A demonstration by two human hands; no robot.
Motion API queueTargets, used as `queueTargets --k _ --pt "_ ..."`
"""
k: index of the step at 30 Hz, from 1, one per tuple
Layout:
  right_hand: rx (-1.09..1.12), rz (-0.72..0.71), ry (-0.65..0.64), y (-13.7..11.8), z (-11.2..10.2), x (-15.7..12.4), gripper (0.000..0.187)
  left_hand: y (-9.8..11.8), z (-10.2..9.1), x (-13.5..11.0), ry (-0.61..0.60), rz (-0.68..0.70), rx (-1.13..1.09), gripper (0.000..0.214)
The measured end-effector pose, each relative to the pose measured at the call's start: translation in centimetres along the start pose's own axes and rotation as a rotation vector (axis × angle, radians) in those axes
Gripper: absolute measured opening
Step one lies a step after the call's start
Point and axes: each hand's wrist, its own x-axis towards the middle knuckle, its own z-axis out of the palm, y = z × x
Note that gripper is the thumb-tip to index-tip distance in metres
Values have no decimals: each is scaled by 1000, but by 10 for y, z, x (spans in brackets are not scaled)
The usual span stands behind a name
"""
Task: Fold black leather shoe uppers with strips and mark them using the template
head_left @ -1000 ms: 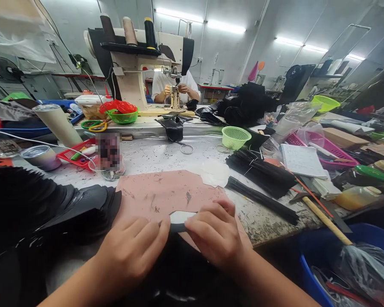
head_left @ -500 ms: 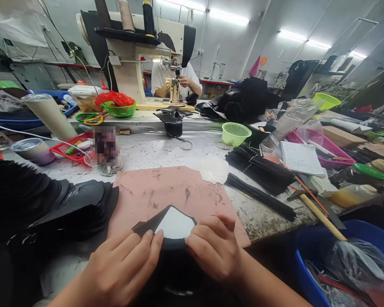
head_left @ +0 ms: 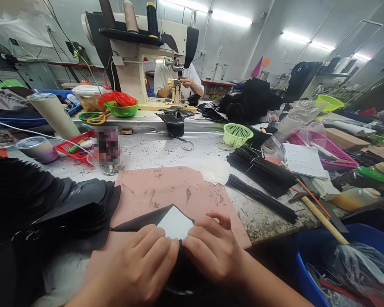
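Both my hands rest at the near edge of a pink mat [head_left: 166, 189] on the workbench. My left hand [head_left: 141, 264] and my right hand [head_left: 213, 251] pinch the near edge of a black leather piece with a white patch [head_left: 174, 222] on it, fingers pressed down close together. The piece lies flat on the mat, its pointed end away from me. A fanned stack of black leather pieces [head_left: 67, 209] lies just left of my left hand.
Bundles of black strips [head_left: 259, 170] and a hammer [head_left: 320, 217] lie to the right, with a notebook [head_left: 302, 160] and green basket [head_left: 236, 134] beyond. A blue bin [head_left: 339, 264] stands at lower right. Across the bench a person works at a sewing machine [head_left: 137, 55].
The black piece with its white patch has come into view from under my fingers and spread onto the mat. My hands have drawn closer together at its near edge.
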Motion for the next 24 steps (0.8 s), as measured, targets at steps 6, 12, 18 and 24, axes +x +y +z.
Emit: queueTargets --k 6,12,18,24 --pt "-6 142 143 -14 3 3 12 4 7 -11 122 -43 27 25" --pt "-21 228 134 -21 8 7 14 4 8 -5 184 -57 33 23" --pt "117 251 -64 -4 -6 18 15 -11 0 -7 -3 -207 -36 18" --pt "281 362 -386 18 -19 45 5 -35 -10 2 -179 -364 -138 20"
